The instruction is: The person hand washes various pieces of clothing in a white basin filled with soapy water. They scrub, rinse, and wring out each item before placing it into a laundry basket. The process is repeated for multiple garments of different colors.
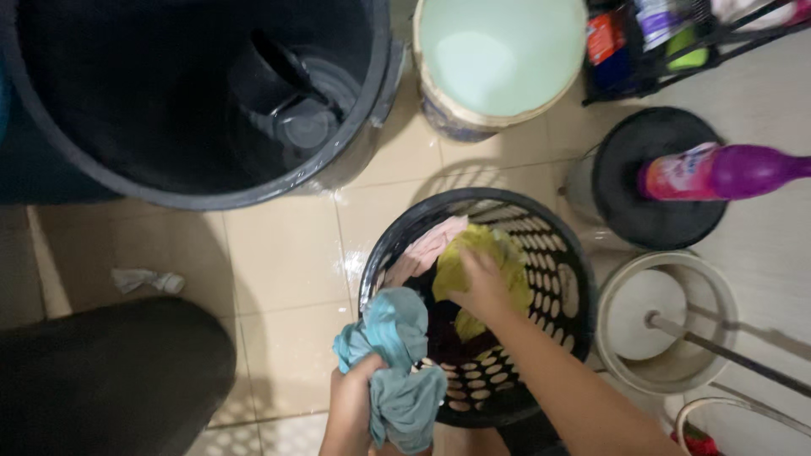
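My left hand grips a bunched light-blue cloth at the near left rim of a black perforated laundry basket. Reaching into that basket, my right hand is closed on a yellow-green cloth. A pink cloth lies at the basket's far left side. Dark red fabric sits lower down inside, under the yellow-green cloth.
A large black tub with water and a dark scoop stands at the top left. A pale bucket, a black lid under a purple bottle, a round white tub and a wire rack surround the basket. The tiled floor is wet.
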